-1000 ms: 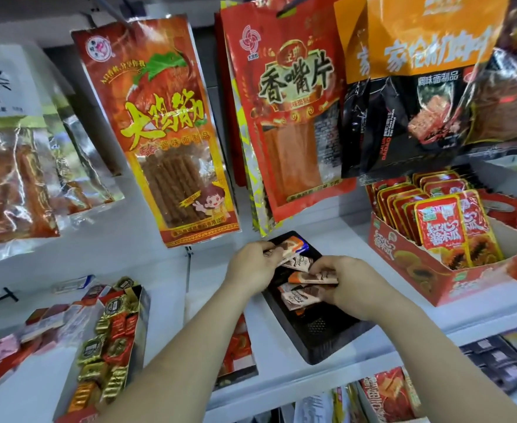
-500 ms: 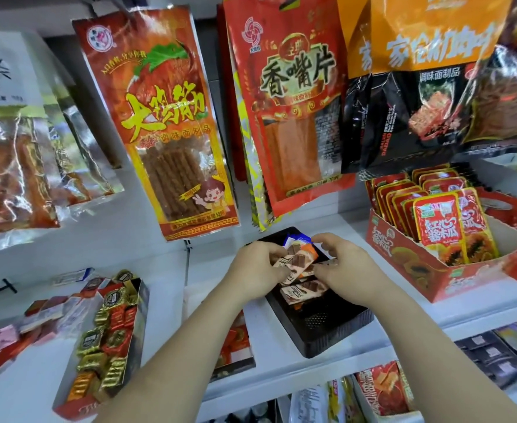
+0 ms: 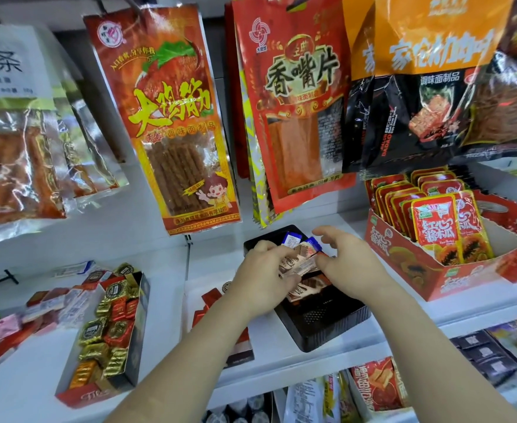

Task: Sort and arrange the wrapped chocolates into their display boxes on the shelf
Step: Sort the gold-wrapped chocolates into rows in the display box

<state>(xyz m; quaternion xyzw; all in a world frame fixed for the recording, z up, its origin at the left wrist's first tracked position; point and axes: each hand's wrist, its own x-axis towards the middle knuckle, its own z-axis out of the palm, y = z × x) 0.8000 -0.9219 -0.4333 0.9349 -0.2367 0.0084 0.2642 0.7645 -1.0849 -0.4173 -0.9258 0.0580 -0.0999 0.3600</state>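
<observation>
A black display box (image 3: 321, 325) lies on the white shelf (image 3: 281, 352), holding several wrapped chocolate bars in brown, orange and blue wrappers. My left hand (image 3: 260, 279) grips a small bunch of these wrapped chocolates (image 3: 296, 261) over the far half of the box. My right hand (image 3: 351, 261) hovers just right of the bunch, fingers spread and loosely bent, thumb touching the bars' ends. More bars (image 3: 309, 285) lie in the box under my hands. The near half of the box shows its bare black bottom.
A box of gold and red foil chocolates (image 3: 110, 331) stands at the left, with loose pink and red sweets (image 3: 22, 325) beyond it. A red carton of papaya snack packs (image 3: 446, 239) sits to the right. Large snack bags (image 3: 183, 123) hang above. A red flat box (image 3: 220, 300) lies under my left forearm.
My left hand has gathered the bars into a bunch and lifted them slightly. My right hand let go of its bar, opened its fingers and moved toward the box's far end.
</observation>
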